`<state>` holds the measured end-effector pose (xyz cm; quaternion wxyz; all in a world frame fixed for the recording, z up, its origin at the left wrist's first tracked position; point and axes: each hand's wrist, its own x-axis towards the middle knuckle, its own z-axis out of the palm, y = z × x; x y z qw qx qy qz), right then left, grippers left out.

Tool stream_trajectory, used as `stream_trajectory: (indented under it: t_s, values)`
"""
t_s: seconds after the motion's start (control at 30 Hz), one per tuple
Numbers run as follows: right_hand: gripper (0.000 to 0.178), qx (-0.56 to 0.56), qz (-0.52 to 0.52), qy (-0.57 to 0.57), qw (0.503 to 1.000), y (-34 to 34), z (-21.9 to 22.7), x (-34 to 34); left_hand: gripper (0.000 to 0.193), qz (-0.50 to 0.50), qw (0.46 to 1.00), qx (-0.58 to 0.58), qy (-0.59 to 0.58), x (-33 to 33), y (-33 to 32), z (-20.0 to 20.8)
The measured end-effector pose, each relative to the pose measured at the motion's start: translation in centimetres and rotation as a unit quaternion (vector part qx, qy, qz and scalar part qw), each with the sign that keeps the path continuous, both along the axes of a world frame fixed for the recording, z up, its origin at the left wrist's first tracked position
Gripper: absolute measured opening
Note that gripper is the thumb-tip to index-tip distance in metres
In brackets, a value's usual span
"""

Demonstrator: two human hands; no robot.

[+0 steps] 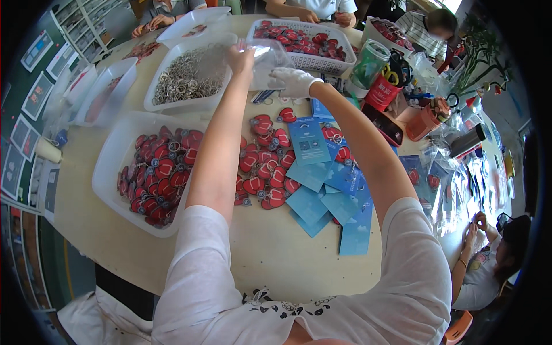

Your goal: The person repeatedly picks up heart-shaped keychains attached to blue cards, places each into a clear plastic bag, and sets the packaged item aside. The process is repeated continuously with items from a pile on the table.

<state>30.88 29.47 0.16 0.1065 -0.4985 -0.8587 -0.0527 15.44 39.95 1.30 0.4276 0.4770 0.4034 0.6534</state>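
My left hand [240,60], bare, is stretched out over the far middle of the table and closed on a see-through plastic bag [269,57]. Beside the bag, my right hand [292,82] wears a white glove; its fingers are extended and apart, pointing left. Below my hands lies a loose pile of red heart-shaped keychains [267,164]. Blue printed cards [311,144] overlap one another at the pile's right side, some with a keychain on them. Left of my left forearm, a white bin [109,152] holds many more red keychains.
Beyond that bin stands a tub of metal key rings [187,77]. A white basket [351,60] of red pieces is at the back. A green-tinted jar [371,60], a red scissors holder [382,92] and a phone [384,123] stand or lie rightward. Other people sit around the table.
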Motion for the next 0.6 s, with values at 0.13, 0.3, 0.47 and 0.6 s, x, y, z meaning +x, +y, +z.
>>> stream_trajectory:
  t_s: [0.13,0.3,0.47,0.6]
  values:
    - [0.050,-0.048,-0.049,-0.022,0.997,0.0,-0.5,-4.3,0.015,-0.113,0.984,-0.097,-0.098,-2.1,-2.1,1.9]
    - [0.044,0.046,-0.065,-0.113,0.990,1.7,-2.5,-2.3,0.013,-0.260,0.921,-0.183,-0.224,-2.3,-1.2,3.6]
    - [0.036,-0.017,-0.122,-0.111,0.986,1.6,0.1,-3.1,0.016,-0.264,0.947,-0.144,-0.114,-5.7,-0.6,5.2]
    - [0.036,0.039,-0.075,-0.081,0.993,0.2,2.6,0.1,0.024,-0.076,0.992,-0.010,0.103,-8.8,-0.2,5.6]
